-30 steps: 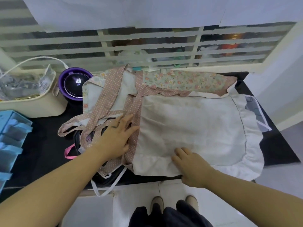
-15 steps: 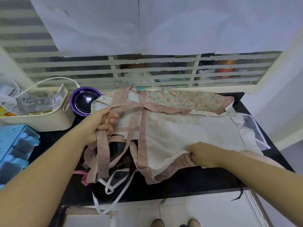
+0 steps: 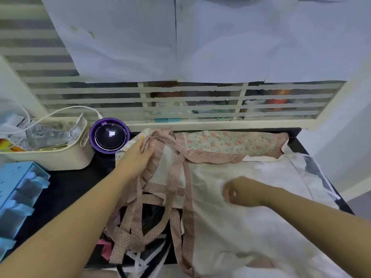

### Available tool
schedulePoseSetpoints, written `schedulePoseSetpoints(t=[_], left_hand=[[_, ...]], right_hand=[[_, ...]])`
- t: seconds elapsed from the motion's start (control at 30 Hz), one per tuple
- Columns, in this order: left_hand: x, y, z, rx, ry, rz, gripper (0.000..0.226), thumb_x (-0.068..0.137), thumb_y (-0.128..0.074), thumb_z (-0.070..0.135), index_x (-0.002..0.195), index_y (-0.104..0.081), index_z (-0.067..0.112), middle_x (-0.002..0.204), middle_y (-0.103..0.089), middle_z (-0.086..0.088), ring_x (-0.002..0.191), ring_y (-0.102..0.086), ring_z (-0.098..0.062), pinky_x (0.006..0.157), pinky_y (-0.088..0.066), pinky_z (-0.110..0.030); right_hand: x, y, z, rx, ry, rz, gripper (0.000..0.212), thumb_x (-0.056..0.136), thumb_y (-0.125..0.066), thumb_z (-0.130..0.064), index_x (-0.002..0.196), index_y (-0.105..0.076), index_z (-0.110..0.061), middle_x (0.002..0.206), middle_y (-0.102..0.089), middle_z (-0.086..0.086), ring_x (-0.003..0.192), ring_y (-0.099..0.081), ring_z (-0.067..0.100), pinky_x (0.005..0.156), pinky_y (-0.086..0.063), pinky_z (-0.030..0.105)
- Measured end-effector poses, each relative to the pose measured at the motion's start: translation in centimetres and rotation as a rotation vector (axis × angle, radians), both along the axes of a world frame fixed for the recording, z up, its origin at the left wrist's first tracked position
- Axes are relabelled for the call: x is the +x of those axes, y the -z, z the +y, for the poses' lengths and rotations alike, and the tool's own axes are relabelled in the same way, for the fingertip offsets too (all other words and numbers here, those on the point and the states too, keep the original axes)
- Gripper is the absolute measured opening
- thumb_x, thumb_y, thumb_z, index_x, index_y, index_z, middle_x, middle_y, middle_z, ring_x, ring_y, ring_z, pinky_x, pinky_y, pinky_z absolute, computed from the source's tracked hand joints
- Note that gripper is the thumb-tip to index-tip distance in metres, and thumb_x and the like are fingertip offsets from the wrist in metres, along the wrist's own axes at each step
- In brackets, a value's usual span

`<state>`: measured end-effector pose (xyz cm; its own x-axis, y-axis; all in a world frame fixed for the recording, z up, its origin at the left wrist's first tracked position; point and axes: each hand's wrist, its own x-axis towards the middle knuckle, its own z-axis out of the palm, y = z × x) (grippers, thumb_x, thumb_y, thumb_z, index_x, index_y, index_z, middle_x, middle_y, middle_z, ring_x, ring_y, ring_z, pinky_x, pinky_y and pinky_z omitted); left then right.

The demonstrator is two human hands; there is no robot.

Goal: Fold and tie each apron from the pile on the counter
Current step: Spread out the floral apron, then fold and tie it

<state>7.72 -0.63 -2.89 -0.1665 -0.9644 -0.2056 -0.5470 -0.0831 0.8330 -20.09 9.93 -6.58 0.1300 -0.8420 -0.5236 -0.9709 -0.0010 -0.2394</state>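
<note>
1. Cotton, by the look of it: the apron (image 3: 241, 227) lies spread cream side up across the black counter (image 3: 66, 187), with its floral panel (image 3: 230, 143) along the far edge by the window
2. My left hand (image 3: 136, 157) grips the bunched pink dotted straps (image 3: 176, 189) at the apron's far left corner, and the rest of them trail loose towards me over the pile (image 3: 152, 215) of darker aprons
3. My right hand (image 3: 244, 192) sits curled on the cream cloth near the middle, but it is blurred, so I cannot tell whether it pinches a fold
4. I judge the cloth light, limp and quick to crease, so it will not hold a shape and each fold needs pressing flat with a palm
5. The straps look apt to tangle and to snag on the pile beneath, so I would gather them first
6. Best holds, I think: hem corners for folding, strap ends for tying
</note>
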Motion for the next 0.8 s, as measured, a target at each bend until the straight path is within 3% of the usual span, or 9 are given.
schedulePoseSetpoints(t=[0.13, 0.2, 0.27, 0.37, 0.5, 0.57, 0.67, 0.73, 0.8], left_hand=[[-0.1, -1.0, -0.7, -0.133, -0.077, 0.066, 0.025, 0.101, -0.042, 0.027, 0.092, -0.065, 0.024, 0.097, -0.069, -0.001, 0.067, -0.051, -0.014, 0.070, -0.043, -0.035], [-0.5, -2.3, -0.8, -0.185, -0.043, 0.151, 0.027, 0.101, -0.042, 0.025, 0.086, -0.064, 0.027, 0.066, -0.062, 0.010, 0.056, -0.044, -0.012, 0.069, -0.043, -0.037], [-1.1, -3.9, -0.6, -0.234, 0.015, 0.212, 0.027, 0.101, -0.040, 0.024, 0.088, -0.062, 0.030, 0.047, -0.049, 0.012, 0.058, -0.045, -0.014, 0.069, -0.042, -0.036], [-1.0, -6.3, -0.9, -0.303, -0.013, 0.328, 0.030, 0.102, -0.039, 0.021, 0.086, -0.061, 0.034, 0.050, -0.049, 0.010, 0.069, -0.049, -0.022, 0.071, -0.041, -0.035], [-0.2, -9.3, -1.9, -0.317, -0.144, 0.563, 0.037, 0.100, -0.039, 0.012, 0.075, -0.061, 0.026, 0.059, -0.059, 0.010, 0.069, -0.060, -0.013, 0.061, -0.047, -0.026], [0.0, -10.7, -2.2, -0.265, -0.101, 0.722, 0.041, 0.096, -0.040, 0.006, 0.064, -0.062, 0.021, 0.066, -0.065, 0.010, 0.075, -0.065, -0.012, 0.069, -0.053, -0.027], [0.7, -12.1, -2.2, -0.049, 0.315, 0.785, 0.028, 0.081, -0.045, 0.021, 0.065, -0.066, 0.013, 0.108, -0.071, -0.011, 0.107, -0.064, -0.022, 0.094, -0.046, -0.037], [1.1, -12.7, -1.8, 0.221, 0.545, 0.789, 0.036, 0.079, -0.056, 0.035, 0.077, -0.070, 0.002, 0.115, -0.064, -0.028, 0.109, -0.064, -0.032, 0.089, -0.051, -0.036], [0.7, -12.8, -1.7, 0.326, 0.490, 0.696, 0.045, 0.085, -0.052, 0.041, 0.079, -0.066, -0.001, 0.103, -0.067, -0.027, 0.088, -0.070, -0.028, 0.075, -0.056, -0.029]], right_hand=[[2.3, -1.0, -4.4, -0.306, 0.046, -0.093, 0.036, 0.090, -0.050, -0.013, 0.122, -0.061, -0.023, 0.149, -0.028, 0.005, 0.119, -0.053, 0.024, 0.087, -0.048, 0.031], [4.2, -0.4, -6.6, -0.299, -0.007, -0.034, 0.042, 0.091, -0.048, -0.014, 0.129, -0.057, -0.030, 0.160, 0.002, 0.005, 0.124, -0.052, 0.025, 0.075, -0.049, 0.028], [5.5, 0.4, -8.4, -0.254, -0.026, 0.012, 0.049, 0.092, -0.045, -0.014, 0.139, -0.047, -0.030, 0.160, 0.013, 0.006, 0.126, -0.050, 0.025, 0.080, -0.051, 0.035], [4.5, -0.7, -10.7, -0.384, 0.184, -0.013, 0.046, 0.093, -0.044, -0.009, 0.139, -0.042, -0.009, 0.157, -0.013, 0.013, 0.110, -0.057, 0.026, 0.086, -0.048, 0.036], [0.7, -6.6, -12.8, -0.961, 0.463, -0.172, 0.026, 0.089, -0.049, -0.011, 0.107, -0.067, -0.004, 0.106, -0.065, 0.012, 0.085, -0.062, 0.030, 0.074, -0.050, 0.034], [-0.2, -10.8, -12.9, -1.158, 0.399, -0.191, 0.020, 0.086, -0.054, -0.014, 0.084, -0.069, -0.001, 0.085, -0.067, 0.014, 0.077, -0.062, 0.031, 0.069, -0.050, 0.037], [-0.5, -15.9, -11.9, -1.273, 0.254, -0.206, 0.018, 0.083, -0.057, -0.015, 0.075, -0.064, 0.000, 0.079, -0.063, 0.013, 0.075, -0.059, 0.031, 0.068, -0.047, 0.039], [-0.4, -17.9, -10.7, -1.255, 0.166, -0.214, 0.019, 0.084, -0.059, -0.017, 0.079, -0.066, 0.000, 0.082, -0.064, 0.014, 0.077, -0.060, 0.031, 0.067, -0.045, 0.037], [-0.4, -19.0, -9.5, -1.177, 0.157, -0.273, 0.018, 0.088, -0.059, -0.017, 0.086, -0.069, -0.002, 0.086, -0.066, 0.012, 0.081, -0.060, 0.028, 0.067, -0.042, 0.032]])
